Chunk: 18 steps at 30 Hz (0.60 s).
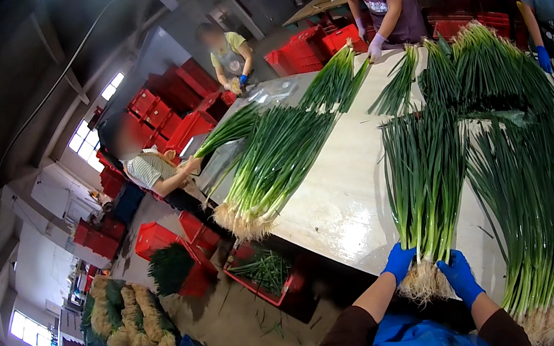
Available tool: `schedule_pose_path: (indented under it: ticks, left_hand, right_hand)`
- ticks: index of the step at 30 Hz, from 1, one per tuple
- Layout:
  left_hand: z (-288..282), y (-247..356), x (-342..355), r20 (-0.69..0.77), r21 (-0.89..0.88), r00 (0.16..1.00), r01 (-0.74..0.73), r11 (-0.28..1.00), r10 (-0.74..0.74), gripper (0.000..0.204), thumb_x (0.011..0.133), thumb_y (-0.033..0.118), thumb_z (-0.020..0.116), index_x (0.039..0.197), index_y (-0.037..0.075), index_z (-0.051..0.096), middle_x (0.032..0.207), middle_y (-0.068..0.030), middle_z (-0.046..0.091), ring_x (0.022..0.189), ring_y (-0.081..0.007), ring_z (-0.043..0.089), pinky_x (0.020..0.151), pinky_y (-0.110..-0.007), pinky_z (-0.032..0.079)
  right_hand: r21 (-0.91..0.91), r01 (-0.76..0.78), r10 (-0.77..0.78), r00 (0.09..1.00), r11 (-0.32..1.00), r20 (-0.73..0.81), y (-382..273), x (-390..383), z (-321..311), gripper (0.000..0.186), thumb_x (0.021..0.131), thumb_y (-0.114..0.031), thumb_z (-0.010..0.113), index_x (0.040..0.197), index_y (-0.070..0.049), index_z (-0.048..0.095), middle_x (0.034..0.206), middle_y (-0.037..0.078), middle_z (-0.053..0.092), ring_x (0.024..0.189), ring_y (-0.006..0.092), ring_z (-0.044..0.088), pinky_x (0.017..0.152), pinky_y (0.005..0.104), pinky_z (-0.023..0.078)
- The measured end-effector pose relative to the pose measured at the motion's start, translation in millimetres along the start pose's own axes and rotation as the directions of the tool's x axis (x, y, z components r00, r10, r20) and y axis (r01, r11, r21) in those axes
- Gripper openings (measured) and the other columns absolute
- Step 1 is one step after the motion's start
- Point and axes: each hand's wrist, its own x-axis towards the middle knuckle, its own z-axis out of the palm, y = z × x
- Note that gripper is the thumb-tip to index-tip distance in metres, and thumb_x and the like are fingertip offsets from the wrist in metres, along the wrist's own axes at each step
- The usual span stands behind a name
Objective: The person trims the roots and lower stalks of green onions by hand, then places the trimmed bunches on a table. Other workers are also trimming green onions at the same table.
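Observation:
A bunch of green onions (427,183) lies in front of me on the pale tabletop, its leaves pointing away and its pale roots (424,282) at the near edge. My left hand (400,262), in a blue glove, is closed on the white stems at the bunch's left side. On the right side, my right hand (462,278), also gloved in blue, grips stems just above the roots; its fingertips are partly hidden. A larger pile of green onions (545,200) lies to the right of my right hand.
Another green onion pile (282,157) lies at the table's left, beside a person in a striped shirt (150,169). More people work around the table's far side. A red crate (265,275) with loose greens stands on the floor at left, near stacked onion bundles (128,318).

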Motion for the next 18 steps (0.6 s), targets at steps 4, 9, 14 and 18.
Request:
schedule_pose_path:
  ticks: [4, 9, 14, 18]
  left_hand:
    - [-2, 13, -12, 0.080, -0.054, 0.991, -0.103, 0.993, 0.107, 0.049, 0.083, 0.023, 0.067, 0.123, 0.000, 0.051, 0.110, -0.0126, 0.062, 0.098, -0.0189, 0.058, 0.084, -0.031, 0.047]
    - [-28, 7, 4, 0.325, -0.196, 0.943, 0.135, 0.971, -0.065, 0.045, 0.085, 0.021, 0.065, 0.124, 0.002, 0.051, 0.111, -0.0102, 0.061, 0.097, -0.0175, 0.057, 0.084, -0.031, 0.047]
    - [-58, 53, 6, 0.546, -0.391, 0.832, 0.359, 0.847, -0.100, 0.040, 0.086, 0.024, 0.063, 0.118, 0.003, 0.055, 0.103, -0.0073, 0.062, 0.096, -0.0165, 0.058, 0.082, -0.030, 0.049]
    - [-109, 60, 29, 0.644, -0.265, 0.760, 0.328, 0.907, -0.087, 0.036, 0.087, 0.011, 0.057, 0.120, -0.003, 0.052, 0.110, -0.0104, 0.061, 0.100, -0.0176, 0.058, 0.090, -0.029, 0.045]
  right_hand:
    - [0.060, -0.036, 0.038, 0.999, 0.998, -0.037, 12, 5, 1, 0.040, 0.083, -0.010, 0.065, 0.116, 0.002, 0.045, 0.103, 0.012, 0.060, 0.093, 0.0186, 0.059, 0.082, 0.0310, 0.047]
    - [0.043, -0.104, 0.110, 0.983, 0.994, -0.149, 33, 11, 4, 0.036, 0.081, -0.006, 0.065, 0.112, 0.000, 0.047, 0.096, 0.009, 0.060, 0.083, 0.0154, 0.059, 0.074, 0.0288, 0.049]
    - [-0.121, -0.130, 0.096, 0.964, 0.984, -0.249, -3, 3, -2, 0.023, 0.083, -0.010, 0.064, 0.100, 0.003, 0.055, 0.090, 0.008, 0.062, 0.078, 0.0147, 0.058, 0.071, 0.0288, 0.048]
    - [-0.330, -0.265, 0.124, 0.912, 0.906, -0.390, -30, -5, 11, 0.034, 0.082, -0.021, 0.068, 0.106, 0.002, 0.057, 0.094, 0.012, 0.062, 0.088, 0.0169, 0.056, 0.080, 0.0325, 0.045]
